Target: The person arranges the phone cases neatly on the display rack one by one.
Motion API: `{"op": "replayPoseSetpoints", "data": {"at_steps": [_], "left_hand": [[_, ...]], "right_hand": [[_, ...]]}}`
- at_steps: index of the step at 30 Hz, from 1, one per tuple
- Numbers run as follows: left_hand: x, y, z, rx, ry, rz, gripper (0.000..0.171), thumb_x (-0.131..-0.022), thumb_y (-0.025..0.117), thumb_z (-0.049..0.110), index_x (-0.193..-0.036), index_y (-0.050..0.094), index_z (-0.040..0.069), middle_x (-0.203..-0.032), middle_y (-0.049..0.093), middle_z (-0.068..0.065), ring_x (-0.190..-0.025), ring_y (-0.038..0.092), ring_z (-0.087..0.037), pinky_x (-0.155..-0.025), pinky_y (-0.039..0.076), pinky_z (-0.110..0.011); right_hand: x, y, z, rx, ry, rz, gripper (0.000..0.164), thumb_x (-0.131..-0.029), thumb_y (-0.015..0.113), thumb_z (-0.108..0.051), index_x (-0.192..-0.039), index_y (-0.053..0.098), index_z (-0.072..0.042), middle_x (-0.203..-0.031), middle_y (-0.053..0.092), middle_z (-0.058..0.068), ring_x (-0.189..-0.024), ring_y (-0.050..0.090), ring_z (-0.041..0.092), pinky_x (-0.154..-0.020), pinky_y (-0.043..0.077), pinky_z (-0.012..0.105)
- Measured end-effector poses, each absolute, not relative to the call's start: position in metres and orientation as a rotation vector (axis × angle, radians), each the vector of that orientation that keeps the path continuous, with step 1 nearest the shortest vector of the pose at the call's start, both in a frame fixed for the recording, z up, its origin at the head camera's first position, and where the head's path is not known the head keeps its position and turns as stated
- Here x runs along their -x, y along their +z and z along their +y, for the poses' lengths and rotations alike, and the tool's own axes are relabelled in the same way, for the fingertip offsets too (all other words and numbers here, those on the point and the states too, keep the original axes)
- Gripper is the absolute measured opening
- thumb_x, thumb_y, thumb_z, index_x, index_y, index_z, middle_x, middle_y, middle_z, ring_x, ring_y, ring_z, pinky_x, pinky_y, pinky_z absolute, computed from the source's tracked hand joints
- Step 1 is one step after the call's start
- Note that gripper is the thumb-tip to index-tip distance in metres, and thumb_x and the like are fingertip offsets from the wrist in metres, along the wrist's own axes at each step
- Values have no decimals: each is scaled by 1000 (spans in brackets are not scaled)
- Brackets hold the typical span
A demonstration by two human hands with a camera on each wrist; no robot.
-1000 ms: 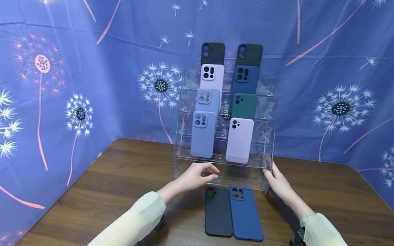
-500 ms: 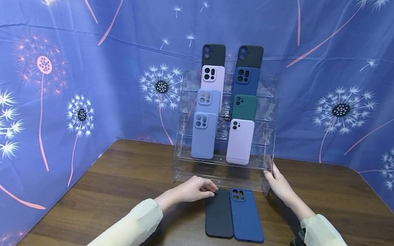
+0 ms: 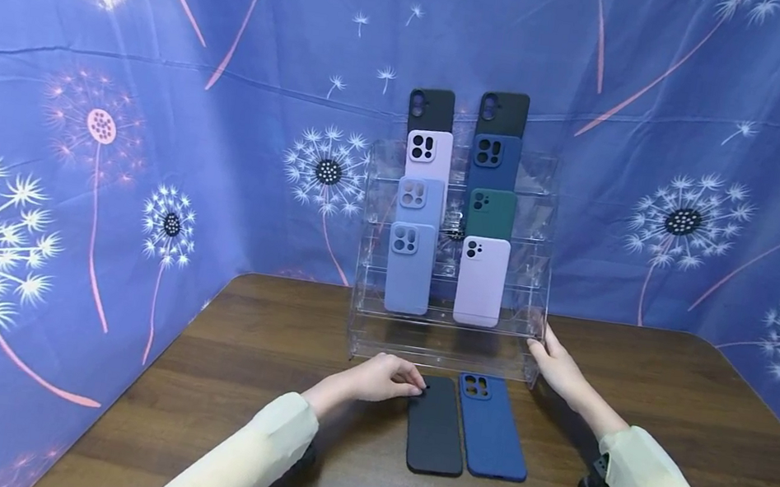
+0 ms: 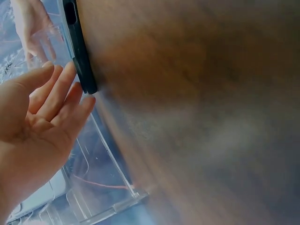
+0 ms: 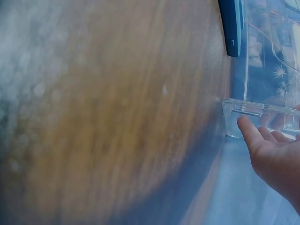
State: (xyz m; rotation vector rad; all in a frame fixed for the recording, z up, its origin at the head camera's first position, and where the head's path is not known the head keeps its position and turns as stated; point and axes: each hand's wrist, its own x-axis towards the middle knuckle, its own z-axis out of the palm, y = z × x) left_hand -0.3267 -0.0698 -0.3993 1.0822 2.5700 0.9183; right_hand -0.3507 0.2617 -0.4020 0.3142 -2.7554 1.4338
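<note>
My left hand (image 3: 380,377) is at the upper-left corner of a black phone case (image 3: 436,433) lying on the table, thumb and fingertips pinching that corner and covering its camera cutout. In the left wrist view the fingers meet the edge of the black case (image 4: 82,56). Just right of it lies a dark blue phone case (image 3: 493,437), a narrow gap between them. My right hand (image 3: 557,371) grips the lower right side of a clear tiered display stand (image 3: 440,338); the thumb (image 5: 248,131) is at the front of the side panel.
Two columns of phone cases stand on the tiers, among them a light blue case (image 3: 408,284), a pale pink case (image 3: 478,293) and a green case (image 3: 492,212). The wooden table (image 3: 246,415) meets a blue dandelion-print cloth (image 3: 239,147) behind.
My left hand has come down from in front of the stand to the black case. That case has shifted slightly left and towards me, opening a gap. The right hand stays at the stand.
</note>
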Motion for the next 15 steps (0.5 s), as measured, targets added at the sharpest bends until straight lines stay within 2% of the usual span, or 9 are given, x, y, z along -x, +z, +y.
{"op": "replayPoseSetpoints", "data": {"at_steps": [9,15], "left_hand": [[326,-400,-74,-1076,920,2583,23,-92,61,19,-113,66,12,-115,67,0,-112,59,-14,-94,48,-26],[327,-402,-76,-972,841,2593,46,-87,67,25,-128,55,8,-130,58,-5,-123,52,-21,-103,41,-35]], "right_hand": [[352,-401,265,-293,1410,-2774,63,-103,31,-31,-151,-7,-15,-151,10,32,-135,20,51,-106,24,63],[353,-404,262,-331,1411,-2756,63,-103,31,-30,-151,-6,-14,-151,10,31,-135,19,51,-107,23,62]]}}
